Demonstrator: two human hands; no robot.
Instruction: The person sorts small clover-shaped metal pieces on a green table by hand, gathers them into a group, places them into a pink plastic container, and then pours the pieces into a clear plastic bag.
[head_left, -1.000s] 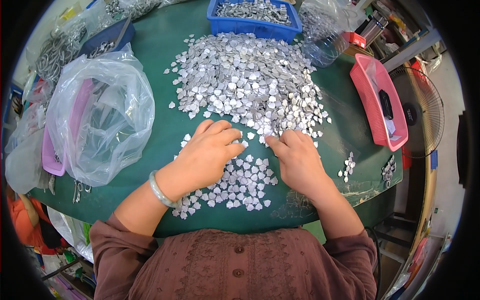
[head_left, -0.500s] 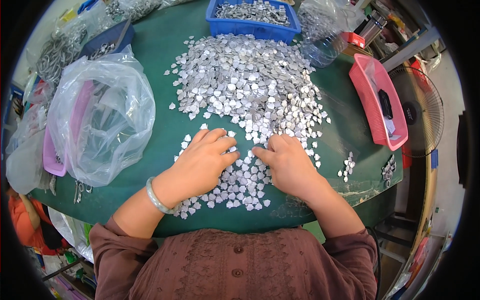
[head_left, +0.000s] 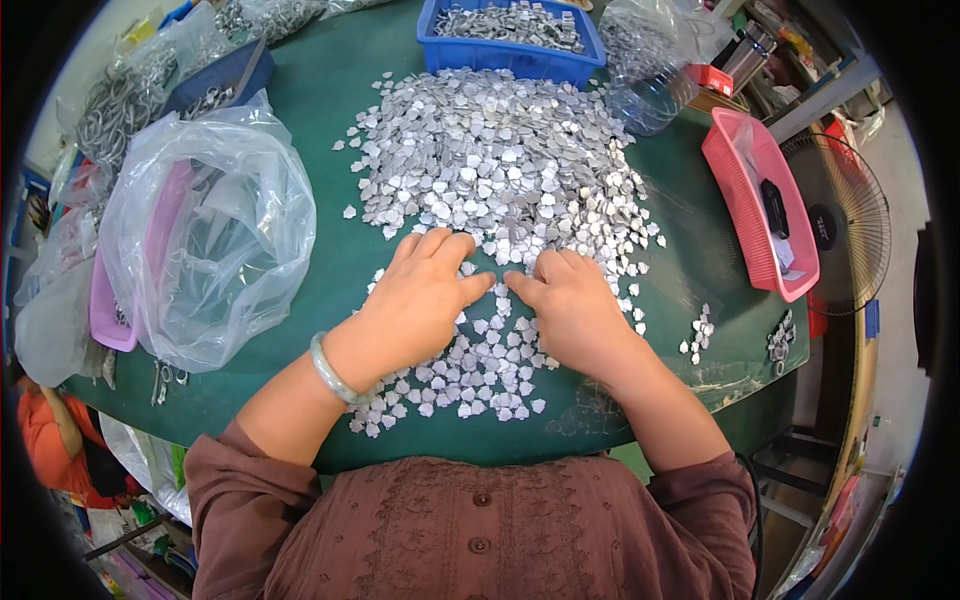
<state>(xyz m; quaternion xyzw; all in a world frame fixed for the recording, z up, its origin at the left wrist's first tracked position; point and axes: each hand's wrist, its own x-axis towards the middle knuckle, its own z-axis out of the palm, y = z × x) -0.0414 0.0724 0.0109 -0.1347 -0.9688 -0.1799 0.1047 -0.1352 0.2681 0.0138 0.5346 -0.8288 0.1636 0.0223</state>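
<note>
Pieces (head_left: 500,165) of flat, silvery metal lie in a broad heap across the upper middle of the frame, and more are strewn in a thinner patch at the centre, below and between the two hands. They rest on a green table (head_left: 340,55). The left hand (head_left: 425,290), left of centre, is palm down and loosely spread, its thumb pointing right and clear of the fingers, whose tips reach the lower edge of the heap; whether a piece sits under those tips cannot be told. A pale bracelet (head_left: 330,370) circles that wrist. The right hand (head_left: 575,310), right of centre, has its index finger stretched left toward the other thumb, a narrow gap between them, while the rest of its fingers curl under; whether it pinches anything cannot be told. Above the heap stands a blue bin (head_left: 510,62) of small metal parts, with a clear jar (head_left: 650,110) just to its right. At the right of the frame a pink basket (head_left: 740,215) contains a black object (head_left: 773,208), and a fan (head_left: 850,225) is beyond it. At the left a clear bag (head_left: 270,250) lies open, partly over a purple basket (head_left: 110,325). Another person's orange top (head_left: 48,445) shows at lower left.
</note>
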